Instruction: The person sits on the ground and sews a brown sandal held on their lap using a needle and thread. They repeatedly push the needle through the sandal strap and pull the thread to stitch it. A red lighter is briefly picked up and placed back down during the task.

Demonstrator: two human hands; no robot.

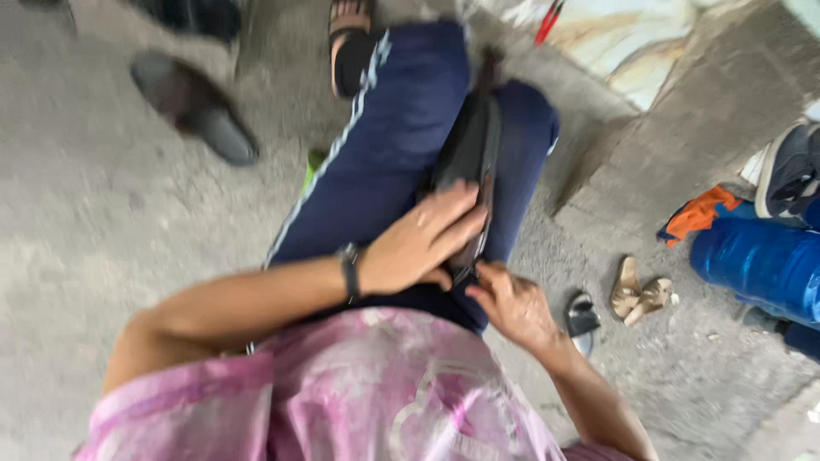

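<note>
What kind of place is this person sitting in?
Probably a rough outdoor or workshop floor: bare concrete ground, loose sandals lying about, and a dark shoe-like thing held on the lap.

— What are you wearing up top?

— I'm wearing a pink short-sleeved shirt (342, 393), washed out and showing pale, whitish patches with a faint looping print across the front. The sleeves are stopping above my elbows, leaving my forearms bare.

— And on your wrist?

— I'm wearing a dark band (348, 271) with a small face on my left wrist, just behind my left hand (418, 243). My right hand (512, 306) is wearing nothing.

— Below?

— I'm wearing navy track trousers (401, 128) with a pale stripe running down the side, and a black strapped sandal (348, 26).
</note>
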